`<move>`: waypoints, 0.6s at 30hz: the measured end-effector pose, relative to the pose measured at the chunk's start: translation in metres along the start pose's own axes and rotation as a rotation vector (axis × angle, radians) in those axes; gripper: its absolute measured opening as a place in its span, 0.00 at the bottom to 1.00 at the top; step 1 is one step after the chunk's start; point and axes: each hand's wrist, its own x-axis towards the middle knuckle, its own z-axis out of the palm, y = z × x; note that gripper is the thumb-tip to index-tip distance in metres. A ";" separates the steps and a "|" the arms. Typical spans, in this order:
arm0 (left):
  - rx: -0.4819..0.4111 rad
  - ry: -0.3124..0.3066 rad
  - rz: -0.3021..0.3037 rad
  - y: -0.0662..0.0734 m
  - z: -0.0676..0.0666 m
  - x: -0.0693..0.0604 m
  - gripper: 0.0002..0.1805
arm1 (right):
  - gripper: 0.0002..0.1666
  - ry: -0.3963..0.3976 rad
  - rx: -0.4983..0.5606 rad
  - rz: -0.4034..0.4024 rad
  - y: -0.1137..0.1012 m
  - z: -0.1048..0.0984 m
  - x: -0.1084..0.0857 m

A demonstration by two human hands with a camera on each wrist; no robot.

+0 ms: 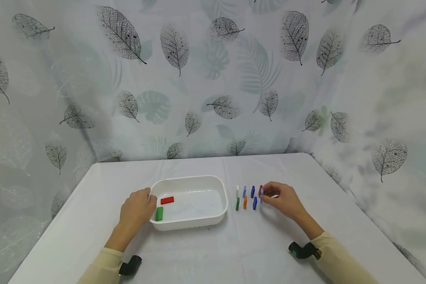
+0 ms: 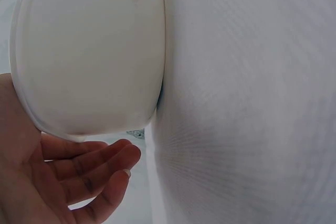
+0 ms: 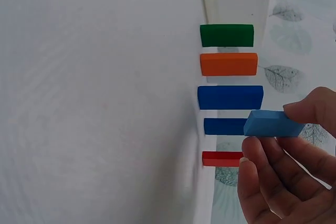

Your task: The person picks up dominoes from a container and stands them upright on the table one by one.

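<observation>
At the white basin's (image 1: 189, 224) left end, my left hand (image 1: 137, 207) grips the rim, its other fingers curled loosely outside the wall in the left wrist view. Between thumb and fingertips my right hand (image 1: 284, 199) pinches a light blue block (image 3: 274, 123), raised off the table. To its left, thin blocks stand on end in two rows. The near row has a green block (image 1: 238, 203), an orange block (image 1: 245, 202) and a dark blue block (image 1: 255, 203). Behind stand a white block (image 1: 237, 191), another light blue one, a dark blue one and a red block (image 1: 260, 188), partly hidden.
Inside the basin, a red block (image 1: 167, 200) and a green block (image 1: 159, 213) lie flat near the left end. A white cloth covers the table (image 1: 216, 256). Leaf-patterned curtains (image 1: 198, 79) hang behind it and at both sides.
</observation>
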 end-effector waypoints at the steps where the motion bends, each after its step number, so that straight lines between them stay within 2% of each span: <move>1: -0.001 0.000 0.001 0.000 0.000 0.000 0.23 | 0.11 -0.004 -0.011 0.004 0.001 0.000 0.000; 12: 0.004 -0.014 -0.007 0.002 -0.003 0.000 0.22 | 0.09 -0.022 -0.050 -0.009 0.006 0.002 -0.002; 18: 0.008 -0.011 -0.007 0.003 -0.003 -0.001 0.22 | 0.09 -0.048 -0.053 0.010 0.008 0.001 -0.004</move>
